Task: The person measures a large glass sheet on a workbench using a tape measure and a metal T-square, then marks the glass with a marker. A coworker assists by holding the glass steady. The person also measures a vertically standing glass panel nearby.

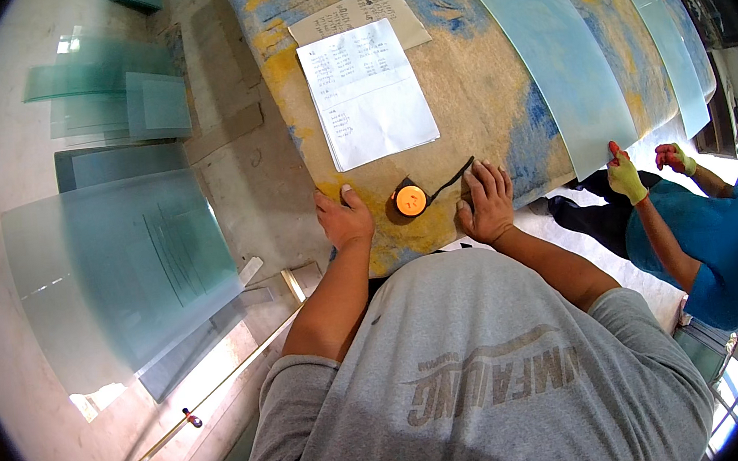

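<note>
A worn table, stained blue and yellow, stands in front of me. My left hand rests on its near left corner, thumb and fingers apart, holding nothing. Along the near edge my right hand lies with fingers stretched out on the surface. Between the two hands sits an orange and black tape measure. Its black strap runs toward my right fingertips; whether they touch it I cannot tell. Just beyond, white sheets of paper with handwriting overlap a piece of brown cardboard.
Frosted glass strips cross the table's right side. A co-worker in a blue shirt and yellow gloves touches one strip's end. Glass panels lean at left, near a long rod with a small dark fitting.
</note>
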Demonstrator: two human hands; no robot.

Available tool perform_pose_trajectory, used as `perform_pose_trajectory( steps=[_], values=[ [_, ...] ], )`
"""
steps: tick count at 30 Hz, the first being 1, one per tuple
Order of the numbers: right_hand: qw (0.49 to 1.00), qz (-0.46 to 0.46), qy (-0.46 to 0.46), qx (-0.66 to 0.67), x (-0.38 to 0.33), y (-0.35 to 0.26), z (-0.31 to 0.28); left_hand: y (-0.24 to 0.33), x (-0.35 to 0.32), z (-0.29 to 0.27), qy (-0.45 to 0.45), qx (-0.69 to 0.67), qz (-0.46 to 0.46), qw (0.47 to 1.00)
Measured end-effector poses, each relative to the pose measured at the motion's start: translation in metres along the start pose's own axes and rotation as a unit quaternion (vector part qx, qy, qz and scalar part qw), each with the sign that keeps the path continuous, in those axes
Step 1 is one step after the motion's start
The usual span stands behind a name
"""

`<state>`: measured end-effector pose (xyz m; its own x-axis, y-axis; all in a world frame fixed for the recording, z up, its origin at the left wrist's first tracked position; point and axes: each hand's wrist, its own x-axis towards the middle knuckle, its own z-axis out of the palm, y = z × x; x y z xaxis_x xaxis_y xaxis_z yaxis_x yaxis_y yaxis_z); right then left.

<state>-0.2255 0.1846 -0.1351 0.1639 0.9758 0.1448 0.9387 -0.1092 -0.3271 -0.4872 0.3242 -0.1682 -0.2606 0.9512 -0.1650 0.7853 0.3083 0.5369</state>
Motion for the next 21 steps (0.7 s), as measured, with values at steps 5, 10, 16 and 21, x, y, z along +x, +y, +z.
perform_pose_trajectory(
  steps=[5, 10, 16, 21],
  values=[
    [1.000, -0.003, 0.007, 0.000, 0.0006, -0.0008, -0.0006, 0.0023, -0.0010, -0.0017, -0.001, -0.005, 0.000, 1.000],
    [1.000, -0.002, 0.004, -0.003, -0.0009, 0.0011, 0.0000, 0.0018, -0.0004, -0.0008, -0.013, 0.000, -0.006, 1.000],
    [1.000, -0.006, 0.016, 0.004, -0.0010, -0.0001, 0.0010, 0.0044, -0.0036, -0.0035, -0.004, -0.001, -0.007, 1.000],
    [1.000, -0.013, 0.009, 0.011, -0.0047, -0.0004, 0.0035, 0.0005, -0.0022, -0.0054, -0.047, 0.004, -0.024, 0.999]
  ],
)
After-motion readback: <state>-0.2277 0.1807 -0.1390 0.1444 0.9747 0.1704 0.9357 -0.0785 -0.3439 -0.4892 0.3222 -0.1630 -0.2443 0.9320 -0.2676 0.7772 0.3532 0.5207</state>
